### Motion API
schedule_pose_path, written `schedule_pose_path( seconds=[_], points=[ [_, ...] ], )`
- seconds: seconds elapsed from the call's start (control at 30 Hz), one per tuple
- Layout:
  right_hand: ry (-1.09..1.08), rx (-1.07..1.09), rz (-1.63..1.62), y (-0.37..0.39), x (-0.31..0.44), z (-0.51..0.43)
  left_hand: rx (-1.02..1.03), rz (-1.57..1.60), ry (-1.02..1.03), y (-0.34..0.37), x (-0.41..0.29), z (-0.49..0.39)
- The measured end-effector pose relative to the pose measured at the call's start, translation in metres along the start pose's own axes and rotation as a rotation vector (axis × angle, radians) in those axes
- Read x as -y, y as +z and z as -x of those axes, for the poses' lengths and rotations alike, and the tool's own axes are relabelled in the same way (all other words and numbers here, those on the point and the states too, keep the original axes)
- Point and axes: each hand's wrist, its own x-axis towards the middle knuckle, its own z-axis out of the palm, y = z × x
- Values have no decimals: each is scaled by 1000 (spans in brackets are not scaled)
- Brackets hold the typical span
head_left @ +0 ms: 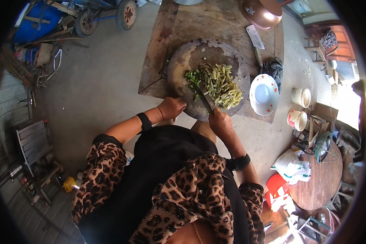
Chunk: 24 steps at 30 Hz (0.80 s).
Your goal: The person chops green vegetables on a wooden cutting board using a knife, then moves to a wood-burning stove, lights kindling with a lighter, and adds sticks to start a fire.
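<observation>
My right hand (221, 123) is closed around the handle of a knife (204, 99) with a dark blade. The blade lies over a round, worn chopping board (180, 70), its tip at a small heap of chopped green leaves (193, 77). Beside the leaves spreads a larger pile of cut pale-green vegetable strips (221, 85). At the board's near left edge is my left hand (172, 108), its fingers curled; whether they pinch anything cannot be told. Right of the board stands a white enamel basin (263, 94) with red motifs. A cleaver (255, 38) lies behind it on the wooden table (154, 70).
A copper-coloured pot (262, 12) stands at the table's far right, and a dark plastic bag (274, 71) lies behind the basin. Two buckets (301, 97) are on the floor at right, near a round wooden table (318, 180). A wheeled cart (126, 15) stands at far left.
</observation>
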Motion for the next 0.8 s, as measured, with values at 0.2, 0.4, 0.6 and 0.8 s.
schedule_pose_path(
  seconds=[0.2,0.4,0.6,0.8],
  points=[
    [80,-97,-117,-10,-5,13,-368,156,-21,-7,13,-50],
    [131,-154,-201,-7,-15,26,-113,16,-317,-38,43,-116],
    [181,-177,-217,-6,-20,36,110,-140,-354,-24,45,-135],
    [196,-186,-280,-3,-27,39,-135,-6,-270,-29,55,-120]
  ],
)
